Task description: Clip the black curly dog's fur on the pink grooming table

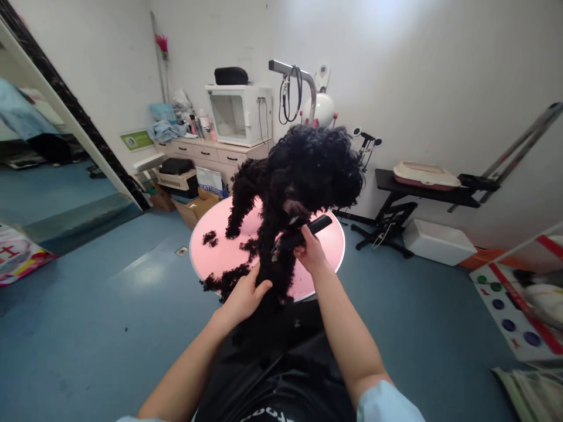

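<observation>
You have bright light, with glare high on the wall (422, 76) and a soft reflection on the floor (145, 328). Your view stretches toward its edges; the black dog (314, 164) shows little detail.

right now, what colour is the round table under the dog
The round table is pink with a white rim, clearest in the head view.

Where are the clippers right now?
In the head view, the black clippers are just right of centre, held in the right hand beside the dog's front leg, above the pink table.
</observation>
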The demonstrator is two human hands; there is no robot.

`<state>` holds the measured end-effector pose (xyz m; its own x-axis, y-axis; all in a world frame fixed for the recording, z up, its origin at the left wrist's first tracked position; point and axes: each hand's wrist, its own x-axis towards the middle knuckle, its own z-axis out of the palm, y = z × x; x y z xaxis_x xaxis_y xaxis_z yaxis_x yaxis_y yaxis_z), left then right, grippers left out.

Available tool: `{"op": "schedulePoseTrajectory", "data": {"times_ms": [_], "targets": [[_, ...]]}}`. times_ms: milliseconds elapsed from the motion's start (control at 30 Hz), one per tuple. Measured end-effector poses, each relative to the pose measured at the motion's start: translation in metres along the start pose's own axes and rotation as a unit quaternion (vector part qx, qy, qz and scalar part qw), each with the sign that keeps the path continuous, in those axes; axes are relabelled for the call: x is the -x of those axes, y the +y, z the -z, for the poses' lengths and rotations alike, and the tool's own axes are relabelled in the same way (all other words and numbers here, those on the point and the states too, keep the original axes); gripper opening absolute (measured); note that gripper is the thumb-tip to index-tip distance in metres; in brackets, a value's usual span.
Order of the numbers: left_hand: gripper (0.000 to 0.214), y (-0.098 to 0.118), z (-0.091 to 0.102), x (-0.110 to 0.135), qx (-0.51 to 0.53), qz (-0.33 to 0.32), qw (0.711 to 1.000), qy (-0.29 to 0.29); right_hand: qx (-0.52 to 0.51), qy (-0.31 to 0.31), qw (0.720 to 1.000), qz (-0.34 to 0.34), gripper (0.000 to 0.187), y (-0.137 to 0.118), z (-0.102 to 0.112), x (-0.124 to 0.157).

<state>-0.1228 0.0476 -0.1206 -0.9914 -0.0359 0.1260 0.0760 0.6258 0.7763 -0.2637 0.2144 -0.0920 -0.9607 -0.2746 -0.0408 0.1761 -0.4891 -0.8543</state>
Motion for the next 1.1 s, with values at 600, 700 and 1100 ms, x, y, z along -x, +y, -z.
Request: {"op": "schedulePoseTrajectory", "data": {"times_ms": [600, 700, 1100], "targets": [[0.053, -0.015, -0.011, -0.009, -0.009, -0.027, 0.99, 0.14, 0.164, -0.064, 0.983, 0.06, 0.033, 0.005, -0.01, 0.025], [0.055, -0.016, -0.01, -0.012, 0.017, -0.029, 0.989, 0.146, 0.23, -0.11, 0.966, 0.038, 0.035, 0.016, -0.009, 0.041], [0.055, -0.028, -0.01, -0.024, 0.044, -0.016, 0.985, 0.168, 0.264, -0.057, 0.953, 0.138, 0.036, 0.015, -0.023, 0.051]]}}
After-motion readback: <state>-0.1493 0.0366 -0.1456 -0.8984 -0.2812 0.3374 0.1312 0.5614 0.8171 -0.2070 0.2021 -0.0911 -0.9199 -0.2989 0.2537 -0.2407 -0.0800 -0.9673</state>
